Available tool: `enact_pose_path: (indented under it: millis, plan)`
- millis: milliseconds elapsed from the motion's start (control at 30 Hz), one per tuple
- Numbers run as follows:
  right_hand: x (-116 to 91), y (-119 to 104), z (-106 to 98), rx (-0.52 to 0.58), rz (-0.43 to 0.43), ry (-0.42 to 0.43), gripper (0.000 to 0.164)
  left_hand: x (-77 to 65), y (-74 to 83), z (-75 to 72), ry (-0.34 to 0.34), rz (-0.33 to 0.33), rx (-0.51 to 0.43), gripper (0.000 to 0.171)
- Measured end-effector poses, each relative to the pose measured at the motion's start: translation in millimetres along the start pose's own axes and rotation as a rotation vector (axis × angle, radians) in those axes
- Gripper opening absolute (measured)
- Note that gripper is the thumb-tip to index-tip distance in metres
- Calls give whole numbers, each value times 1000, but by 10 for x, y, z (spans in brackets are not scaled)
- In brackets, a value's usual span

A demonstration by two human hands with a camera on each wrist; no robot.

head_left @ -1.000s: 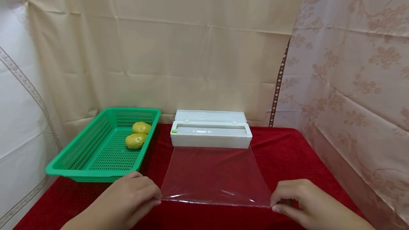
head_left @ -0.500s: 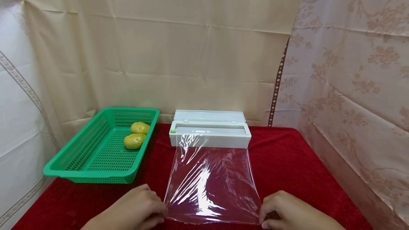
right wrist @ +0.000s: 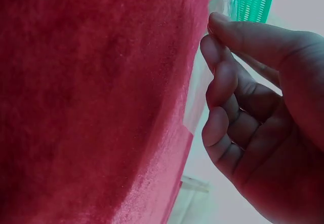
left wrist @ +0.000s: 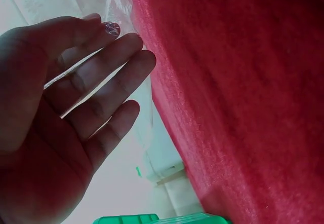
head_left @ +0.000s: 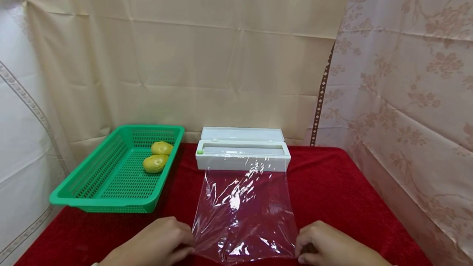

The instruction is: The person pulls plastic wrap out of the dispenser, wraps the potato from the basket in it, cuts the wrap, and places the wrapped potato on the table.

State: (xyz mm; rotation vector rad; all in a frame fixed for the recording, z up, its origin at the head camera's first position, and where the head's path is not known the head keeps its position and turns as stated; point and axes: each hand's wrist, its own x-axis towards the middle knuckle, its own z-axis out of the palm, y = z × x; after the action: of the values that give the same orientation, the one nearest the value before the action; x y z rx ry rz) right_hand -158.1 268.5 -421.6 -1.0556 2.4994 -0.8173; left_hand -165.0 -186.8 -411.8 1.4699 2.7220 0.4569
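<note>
A clear sheet of cling film (head_left: 245,212) runs from a white dispenser box (head_left: 242,160), its lid up, toward me across the red tablecloth (head_left: 332,184). It lies slack and wrinkled. My left hand (head_left: 190,247) pinches the film's near left corner; in the left wrist view the thumb and forefinger (left wrist: 104,24) meet on the cling film (left wrist: 117,1), with the other fingers spread. My right hand (head_left: 299,253) pinches the near right corner; the right wrist view shows thumb and forefinger (right wrist: 211,26) pressed together beside the cloth.
A green plastic basket (head_left: 111,206) stands at the left with two yellow potatoes (head_left: 156,162) in its far corner. Beige curtains hang close behind the table and along the right side. The table's near edge is just below my hands.
The film was taut and smooth a second ago and is now slack and crinkled. Both hands have drawn toward me and a little closer together, still holding the corners.
</note>
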Motion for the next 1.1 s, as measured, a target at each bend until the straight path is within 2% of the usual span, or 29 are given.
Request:
enact_pose_path:
  millis: [133, 333, 533, 667, 767, 867, 1100]
  plan:
    - [6, -11, -6, 42, 69, -10, 7, 4, -19, 39, 21, -3, 9, 5]
    - [13, -5, 1, 81, 106, -14, 8, 9, -43, 75, 30, 7, 18, 6]
    - [-9, -12, -54, 86, 63, -17, 14, 16, -79, 80, 23, 24, 22, 7]
    - [38, -21, -194, -18, -8, 22, 11, 52, -81, 24, 45, 21, 43, 7]
    - [150, -6, -314, -123, -24, 101, 6, 92, -82, -70, 94, 20, 82, 8]
    - [301, 22, -424, -164, 13, 205, 5, 135, -79, -212, 145, 2, 133, 6]
    - [714, 239, -625, -157, 177, 504, 12, 248, -99, -659, 230, -99, 225, 6]
